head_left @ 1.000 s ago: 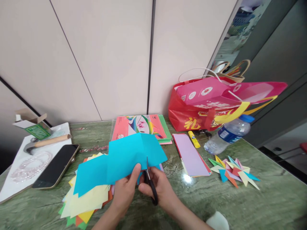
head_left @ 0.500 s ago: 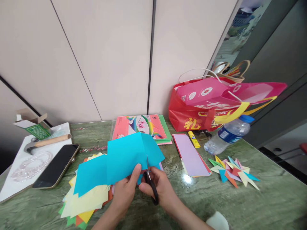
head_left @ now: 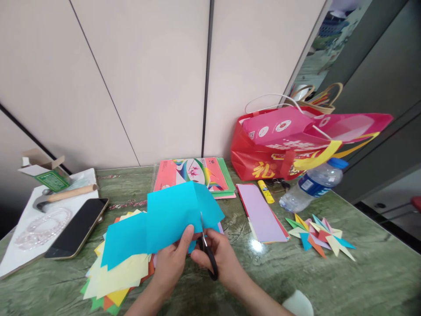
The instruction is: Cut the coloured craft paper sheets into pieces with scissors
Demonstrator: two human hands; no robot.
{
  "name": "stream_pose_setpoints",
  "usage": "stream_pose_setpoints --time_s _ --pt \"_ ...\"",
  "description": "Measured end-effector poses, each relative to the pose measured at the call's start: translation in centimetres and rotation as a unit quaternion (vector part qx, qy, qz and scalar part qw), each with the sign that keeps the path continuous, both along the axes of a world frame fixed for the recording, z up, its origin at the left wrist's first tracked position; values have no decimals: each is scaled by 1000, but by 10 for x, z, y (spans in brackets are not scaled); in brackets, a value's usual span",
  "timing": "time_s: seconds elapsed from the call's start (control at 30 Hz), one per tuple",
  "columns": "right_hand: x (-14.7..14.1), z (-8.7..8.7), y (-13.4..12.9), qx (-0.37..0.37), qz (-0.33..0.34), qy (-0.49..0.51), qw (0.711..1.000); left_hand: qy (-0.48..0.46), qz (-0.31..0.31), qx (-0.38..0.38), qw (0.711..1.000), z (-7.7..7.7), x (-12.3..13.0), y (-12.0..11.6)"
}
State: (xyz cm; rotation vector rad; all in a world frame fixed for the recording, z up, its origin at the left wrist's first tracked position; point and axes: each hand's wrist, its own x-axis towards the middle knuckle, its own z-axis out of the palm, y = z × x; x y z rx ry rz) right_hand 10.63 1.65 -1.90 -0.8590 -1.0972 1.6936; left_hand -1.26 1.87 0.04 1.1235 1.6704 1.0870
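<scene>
A folded-creased sheet of blue paper (head_left: 171,216) is pinched by my left hand (head_left: 171,263), thumb on top near its lower edge. My right hand (head_left: 222,259) grips black-handled scissors (head_left: 210,259), whose blades point up and lie against the paper near its right-hand crease. Part of the paper right of the blades bends away at an angle. Below and left, another blue piece (head_left: 123,239) lies over a fanned pile of coloured paper squares (head_left: 121,276) in cream, yellow, orange and green. My left fingers are mostly hidden behind the sheet.
Behind are a coloured-paper pack (head_left: 167,171), red gift bag (head_left: 256,153) and tilted water bottle (head_left: 302,188). Rightward lie lilac paper strips (head_left: 263,215), a yellow glue stick (head_left: 265,192) and folded paper stars (head_left: 319,235). At left are a phone (head_left: 79,228), hammer (head_left: 69,194) and small box (head_left: 52,177).
Almost nothing differs. The right-hand flap of the blue sheet has shifted very slightly left, while both hands and the scissors stay nearly in place.
</scene>
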Motion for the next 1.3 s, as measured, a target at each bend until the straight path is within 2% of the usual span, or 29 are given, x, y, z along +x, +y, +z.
stream_pose_setpoints --time_s 0.23,0.4,0.67,0.9,1.07,1.3 --pt "-1 1 0 -5 -12 -16 1000 2 0 -18 1000 0 -1 -1" --pt "-1 3 0 -9 -14 -24 1000 6 -3 6 1000 -5 -2 -1" --pt "-2 3 -1 -7 -21 -30 999 -53 -16 15 998 -16 -2 -1" --pt "-3 2 -1 -20 -22 -27 999 -71 -10 -25 997 -12 -1 -2" --pt "-1 4 1 -13 -43 -1 999 -51 -1 26 998 -16 0 -2" --pt "4 2 6 -3 -35 -6 999 -44 23 31 998 -10 3 -2"
